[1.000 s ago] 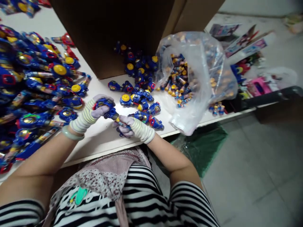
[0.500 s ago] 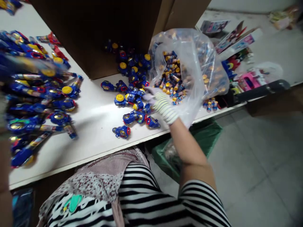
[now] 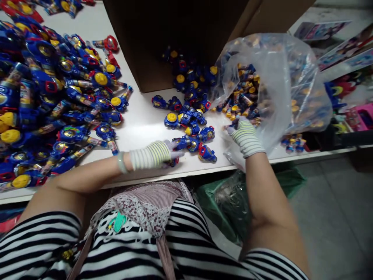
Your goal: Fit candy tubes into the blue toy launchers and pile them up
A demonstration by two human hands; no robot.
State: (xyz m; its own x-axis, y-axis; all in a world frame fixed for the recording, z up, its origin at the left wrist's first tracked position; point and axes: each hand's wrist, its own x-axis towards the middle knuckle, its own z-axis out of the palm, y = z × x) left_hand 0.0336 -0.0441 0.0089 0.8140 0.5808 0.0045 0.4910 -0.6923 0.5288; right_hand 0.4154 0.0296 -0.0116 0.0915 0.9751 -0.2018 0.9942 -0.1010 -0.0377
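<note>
Both of my hands wear striped gloves with greyish fingertips. My left hand (image 3: pixel 155 154) reaches over the front of the white table with fingers stretched out, partly covering a blue toy (image 3: pixel 172 161); whether it touches the toy is unclear. Beside it lie several blue toys with red and yellow parts, one being a rounded blue toy (image 3: pixel 207 153). At the mouth of a clear plastic bag (image 3: pixel 269 85), my right hand (image 3: pixel 246 136) has its fingers drawn together; what they hold is hidden. Small yellow-capped tubes (image 3: pixel 246 99) fill the bag's opening.
A large pile of blue toys joined to tubes (image 3: pixel 72 101) covers the table's left side. An open cardboard box (image 3: pixel 140 46) stands at the back with blue toys in its shadow. Below the table edge hangs a green bag (image 3: pixel 212 194); a pink item (image 3: pixel 364 116) lies far right.
My left hand has come from the blurred far left to the blue toys at the front edge. My right hand has left those toys for the bag's mouth. The view has shifted left.
</note>
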